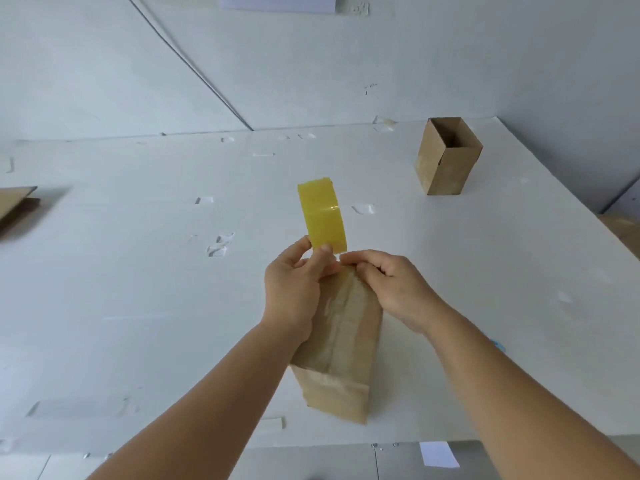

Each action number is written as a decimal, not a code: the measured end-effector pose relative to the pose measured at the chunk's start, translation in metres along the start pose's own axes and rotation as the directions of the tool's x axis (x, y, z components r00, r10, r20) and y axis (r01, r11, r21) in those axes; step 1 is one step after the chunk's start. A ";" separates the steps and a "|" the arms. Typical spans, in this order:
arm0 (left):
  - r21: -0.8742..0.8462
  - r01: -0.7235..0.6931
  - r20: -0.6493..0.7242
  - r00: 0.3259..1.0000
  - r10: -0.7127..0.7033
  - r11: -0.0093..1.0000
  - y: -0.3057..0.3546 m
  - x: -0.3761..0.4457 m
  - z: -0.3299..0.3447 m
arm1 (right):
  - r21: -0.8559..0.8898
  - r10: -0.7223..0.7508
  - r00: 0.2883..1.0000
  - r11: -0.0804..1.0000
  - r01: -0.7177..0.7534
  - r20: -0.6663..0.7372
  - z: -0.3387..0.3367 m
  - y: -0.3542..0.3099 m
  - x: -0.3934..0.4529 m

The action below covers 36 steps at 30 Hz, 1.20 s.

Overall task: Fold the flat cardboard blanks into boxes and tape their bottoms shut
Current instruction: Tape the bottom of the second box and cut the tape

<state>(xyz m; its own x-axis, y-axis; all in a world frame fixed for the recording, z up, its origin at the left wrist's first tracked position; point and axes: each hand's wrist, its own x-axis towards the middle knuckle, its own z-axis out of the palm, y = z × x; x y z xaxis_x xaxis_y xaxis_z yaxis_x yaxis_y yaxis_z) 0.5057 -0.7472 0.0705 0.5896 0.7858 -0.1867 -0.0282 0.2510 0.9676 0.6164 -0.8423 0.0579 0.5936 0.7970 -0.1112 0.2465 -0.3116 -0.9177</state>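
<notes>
Left hand point(294, 289) pinches the tape roll point(322, 218), right hand point(391, 285) fingers press tape onto the box point(337, 344) at frame centre; a slack tear could lift or wrinkle the strip.

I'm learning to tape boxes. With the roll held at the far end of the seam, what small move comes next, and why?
Probably tear the tape off there. A strip already runs along the box seam, the left hand holds the roll just past the edge, and the right hand pinches the tape at that end.
</notes>
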 end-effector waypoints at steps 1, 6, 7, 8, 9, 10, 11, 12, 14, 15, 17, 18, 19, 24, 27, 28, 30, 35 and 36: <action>-0.036 0.001 -0.014 1.000 -0.001 0.999 -0.002 -0.004 0.001 | 0.014 -0.008 0.999 1.000 0.007 0.036 -0.004 0.001 0.003; -0.107 -0.046 0.057 0.997 0.052 0.993 0.002 -0.006 -0.004 | 0.078 0.004 0.996 0.997 -0.011 0.086 -0.019 0.006 0.005; -0.106 -0.049 0.088 0.994 0.058 0.993 0.006 -0.004 -0.006 | 0.078 0.002 0.998 0.997 -0.006 0.055 -0.021 0.007 0.006; -0.103 -0.043 0.126 0.990 0.056 0.994 0.010 -0.001 -0.006 | 0.080 -0.006 1.000 0.997 0.005 0.009 -0.022 0.007 0.006; -0.091 -0.033 0.172 0.984 0.048 0.995 0.014 0.001 -0.007 | 0.099 -0.014 0.999 0.995 0.018 -0.041 -0.024 0.005 0.007; -0.072 -0.022 0.228 0.973 0.038 0.997 0.018 0.004 -0.008 | 0.143 -0.017 0.996 0.989 0.029 -0.084 -0.025 0.000 0.008; -0.046 -0.012 0.291 0.957 0.025 0.999 0.022 0.006 -0.008 | 0.211 -0.021 0.993 0.977 0.044 -0.112 -0.028 -0.005 0.010; -0.015 -0.006 0.357 0.934 0.011 1.000 0.025 0.007 -0.007 | 0.293 -0.032 0.993 0.954 0.066 -0.116 -0.031 -0.010 0.011; 0.062 0.000 0.461 0.887 -0.029 0.998 0.031 0.010 -0.005 | 0.478 -0.060 0.992 0.872 0.105 -0.109 -0.037 -0.019 0.012; 0.102 0.005 0.491 0.870 -0.055 0.995 0.034 0.011 -0.004 | 0.548 -0.052 0.991 0.829 0.111 -0.122 -0.041 -0.023 0.011; 0.169 0.036 0.521 0.845 -0.121 0.985 0.040 0.014 -0.001 | 0.613 -0.018 0.985 0.781 0.122 -0.172 -0.050 -0.025 0.008; 0.207 0.060 0.522 0.838 -0.162 0.977 0.043 0.016 0.001 | 0.627 -0.012 0.982 0.768 0.129 -0.188 -0.054 -0.025 0.006; 0.258 0.076 0.517 0.831 -0.204 0.963 0.046 0.019 0.002 | 0.635 -0.013 0.981 0.761 0.134 -0.192 -0.058 -0.025 0.005; 0.482 0.083 0.500 0.792 -0.351 0.872 0.058 0.031 0.006 | 0.648 -0.102 0.975 0.733 0.209 -0.199 -0.065 -0.027 -0.003; 0.504 0.094 0.502 0.777 -0.379 0.859 0.062 0.035 0.007 | 0.646 -0.130 0.967 0.724 0.244 -0.220 -0.064 -0.029 -0.010; 0.509 0.103 0.499 0.773 -0.391 0.854 0.062 0.035 0.008 | 0.637 -0.134 0.964 0.729 0.252 -0.228 -0.064 -0.031 -0.012; 0.511 0.127 0.496 0.764 -0.413 0.850 0.061 0.034 0.008 | 0.617 -0.138 0.961 0.743 0.260 -0.239 -0.063 -0.034 -0.015; 0.428 0.167 0.466 0.801 -0.375 0.888 0.060 0.029 0.007 | 0.572 -0.158 0.950 0.767 0.291 -0.271 -0.064 -0.038 -0.020; 0.411 0.174 0.458 0.809 -0.368 0.895 0.060 0.029 0.007 | 0.562 -0.163 0.946 0.771 0.299 -0.279 -0.065 -0.037 -0.021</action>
<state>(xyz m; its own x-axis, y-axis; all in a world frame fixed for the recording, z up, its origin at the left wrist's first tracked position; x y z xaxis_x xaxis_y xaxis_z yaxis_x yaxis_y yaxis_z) 0.5265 -0.7129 0.1246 0.8572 0.2845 -0.4294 0.4094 0.1295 0.9031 0.6442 -0.8813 0.1190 0.7354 0.6606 0.1509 -0.0631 0.2884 -0.9554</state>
